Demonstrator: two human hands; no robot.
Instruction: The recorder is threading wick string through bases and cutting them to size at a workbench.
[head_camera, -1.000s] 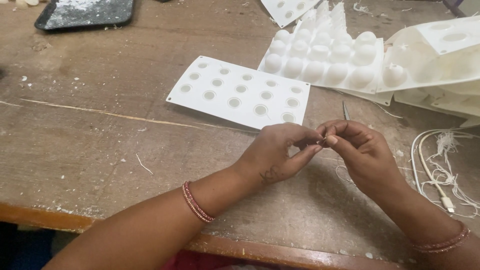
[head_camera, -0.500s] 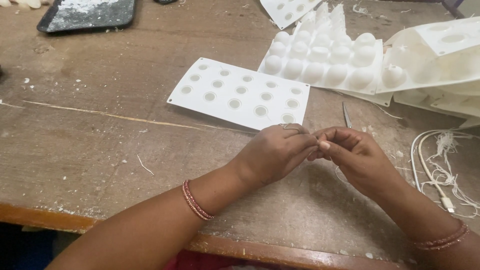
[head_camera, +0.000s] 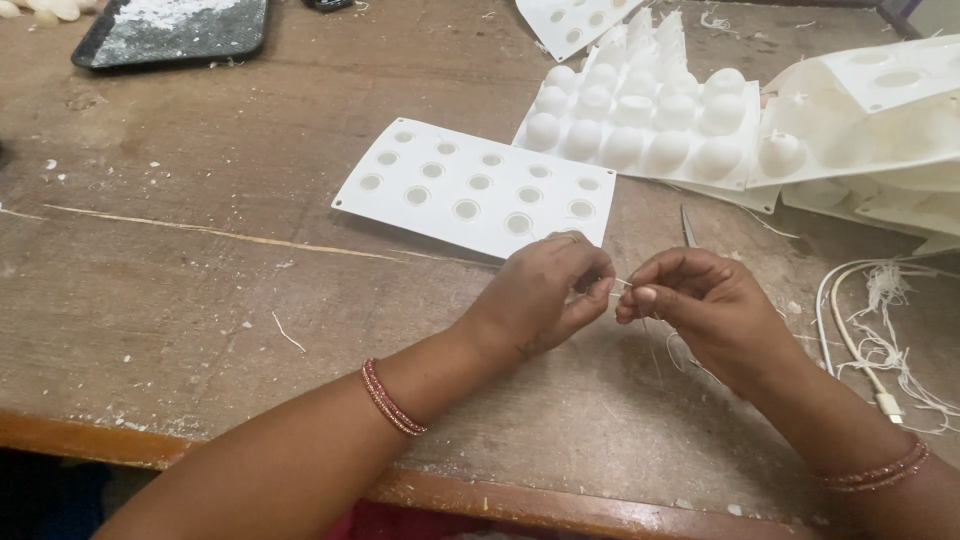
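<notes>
A worn brown wooden table (head_camera: 200, 290) filled the view, scratched and speckled with white crumbs. Its orange-edged front rim ran along six o'clock. Soft, even light fell across it. At eleven o'clock sat a dark tray (head_camera: 170, 30).

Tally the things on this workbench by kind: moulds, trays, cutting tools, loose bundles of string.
White moulds: 4 – flat mould, domed mould, one at the top edge, a stack at right counted as one
Dark tray: 1
Scissors: 1, mostly hidden
String bundle: 1
Total: 7

Both hands (head_camera: 620, 295) pinch thin thread (head_camera: 622, 283) (white mould (head_camera: 470, 190) beyond)
</notes>
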